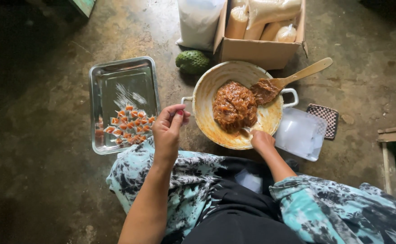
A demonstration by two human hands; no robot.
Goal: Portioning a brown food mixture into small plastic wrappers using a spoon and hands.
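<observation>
Centre frame: cream pan (207, 97) of brown paste (234, 106); wooden spatula (297, 77) with long axis pointing upper right. Right hand (262, 140) clenched on a small utensil at the paste's lower edge; left hand (168, 129) pinching something unclear beside steel tray (116, 74).

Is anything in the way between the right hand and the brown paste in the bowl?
Nothing visible. The right hand rests at the near rim of the bowl, with a small utensil reaching the brown paste. The wooden spatula lies on the far side, clear of it.
</observation>
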